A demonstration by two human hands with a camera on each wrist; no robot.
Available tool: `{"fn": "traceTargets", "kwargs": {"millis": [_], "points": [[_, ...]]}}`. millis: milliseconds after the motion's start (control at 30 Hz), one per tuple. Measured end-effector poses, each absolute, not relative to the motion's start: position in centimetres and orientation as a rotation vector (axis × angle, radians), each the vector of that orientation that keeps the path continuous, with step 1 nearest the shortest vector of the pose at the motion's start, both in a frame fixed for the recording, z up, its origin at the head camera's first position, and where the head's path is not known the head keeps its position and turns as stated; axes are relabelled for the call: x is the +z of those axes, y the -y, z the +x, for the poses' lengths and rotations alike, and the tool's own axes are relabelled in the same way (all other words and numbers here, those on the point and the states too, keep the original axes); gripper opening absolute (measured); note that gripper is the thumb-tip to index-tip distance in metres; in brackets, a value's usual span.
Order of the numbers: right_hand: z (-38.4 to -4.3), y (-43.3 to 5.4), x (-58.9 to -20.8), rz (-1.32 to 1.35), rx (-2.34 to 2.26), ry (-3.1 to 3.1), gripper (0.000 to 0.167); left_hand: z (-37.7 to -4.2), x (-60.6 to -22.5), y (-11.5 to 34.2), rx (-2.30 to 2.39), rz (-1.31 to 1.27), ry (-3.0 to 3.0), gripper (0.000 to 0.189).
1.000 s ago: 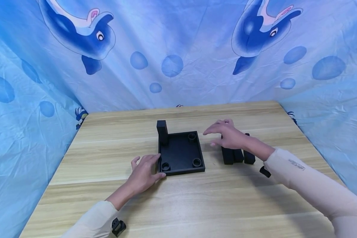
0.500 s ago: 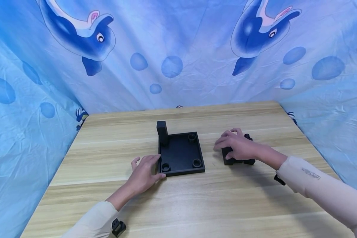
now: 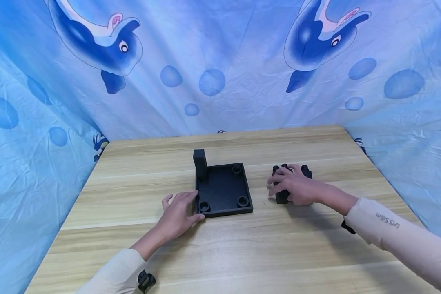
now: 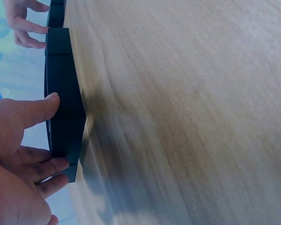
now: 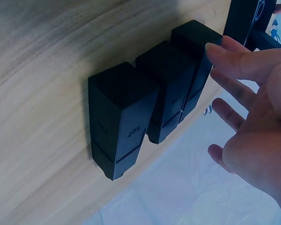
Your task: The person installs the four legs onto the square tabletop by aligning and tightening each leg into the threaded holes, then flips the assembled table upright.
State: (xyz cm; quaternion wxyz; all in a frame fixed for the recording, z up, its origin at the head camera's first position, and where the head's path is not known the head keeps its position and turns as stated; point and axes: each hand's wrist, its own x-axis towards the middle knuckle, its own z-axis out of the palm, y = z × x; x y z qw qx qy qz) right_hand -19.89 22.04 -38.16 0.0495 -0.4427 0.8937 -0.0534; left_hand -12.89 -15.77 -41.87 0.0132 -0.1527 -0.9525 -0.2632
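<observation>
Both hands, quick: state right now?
Left hand: closed on a corner of the black tray.
Right hand: open over the black blocks; contact cannot be told.

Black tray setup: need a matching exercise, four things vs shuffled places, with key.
Things
1. Left hand
2. Upright block
3. Three loose blocks
4. Cartoon dolphins

Places
A. Lying on the table, right of the tray
B. Printed on the backdrop
C. Holding the tray's near left corner
D. Standing at the tray's far left corner

Pairs: 1-C, 2-D, 3-A, 4-B
</observation>
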Motion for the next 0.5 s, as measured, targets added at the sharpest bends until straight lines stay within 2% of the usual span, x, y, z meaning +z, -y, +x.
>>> {"fn": "traceTargets", "kwargs": {"millis": [300,500], "points": [[-19.70,-22.15,-38.73,-1.332,-0.148,-2.728,0.058,-12.96,-41.91,15.73,-0.802,-0.473,2.973,0.074],[-19.58,-22.22,-38.89,-1.356,-0.117,-2.737,0.062,-12.94,-41.81,15.72,-0.799,-0.477,2.974,0.074]]}}
